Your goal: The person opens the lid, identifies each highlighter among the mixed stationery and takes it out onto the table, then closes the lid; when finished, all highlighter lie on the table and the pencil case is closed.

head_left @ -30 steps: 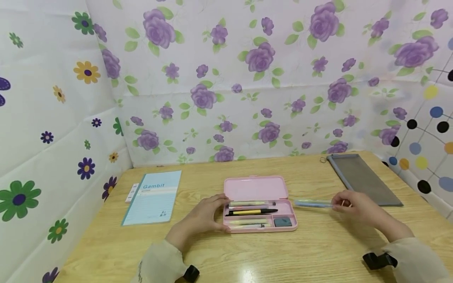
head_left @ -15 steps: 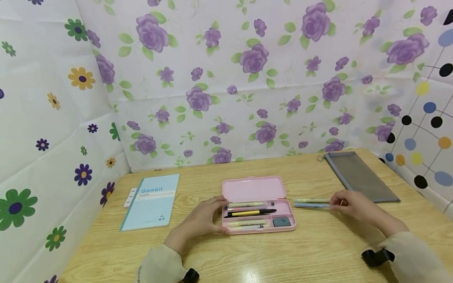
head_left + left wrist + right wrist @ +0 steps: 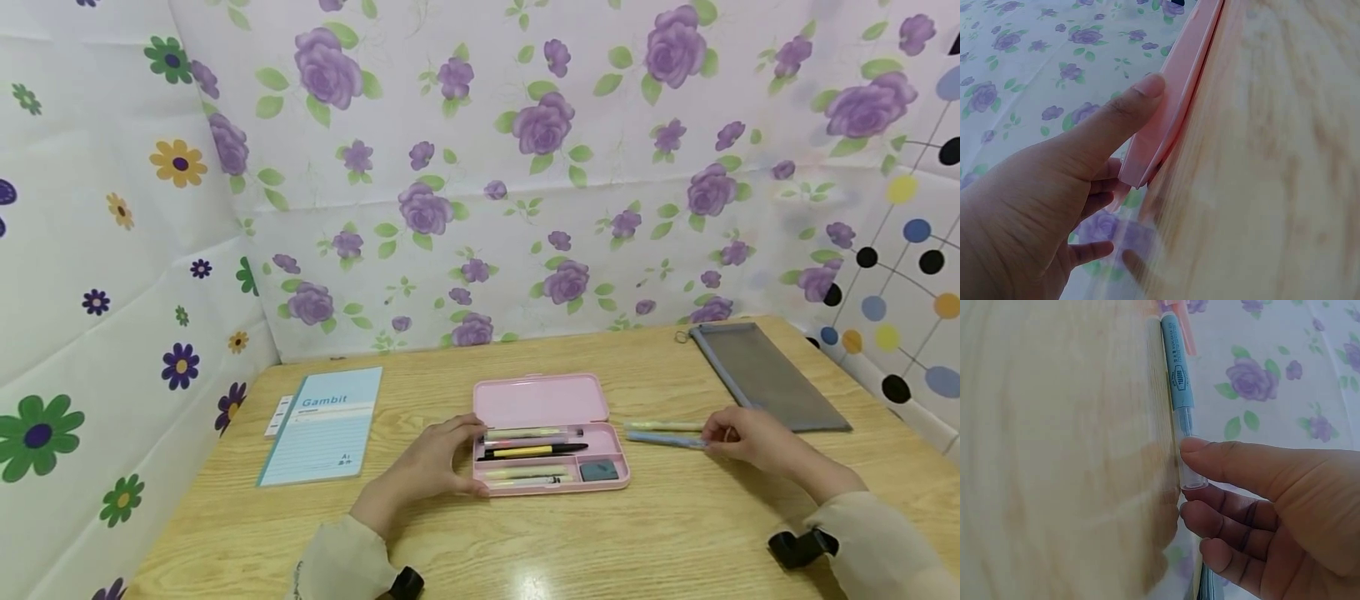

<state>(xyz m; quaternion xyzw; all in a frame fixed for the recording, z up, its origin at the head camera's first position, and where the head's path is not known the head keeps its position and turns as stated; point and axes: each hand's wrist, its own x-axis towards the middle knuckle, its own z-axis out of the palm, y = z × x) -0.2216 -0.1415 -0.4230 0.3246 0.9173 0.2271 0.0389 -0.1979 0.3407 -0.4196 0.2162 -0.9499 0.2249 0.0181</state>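
Observation:
A pink pencil case lies with its lid folded back on the table. My left hand grips its left end, the thumb on the front wall in the left wrist view. Inside lie several pens, among them a yellow-and-black pen, and a dark grey eraser. Right of the case, my right hand pinches the clear cap end of a light-blue highlighter between thumb and fingers. A pale yellow pen lies just behind it, nearly parallel.
A light-blue notebook lies at the left, over a white card. At the right back is a grey mesh zip pouch. Patterned cloth hangs behind the wooden table.
The light-blue highlighter, blurred in motion a second ago, now shows sharply and slightly apart from the yellow pen. The left hand stays on the case. The head view has shifted slightly.

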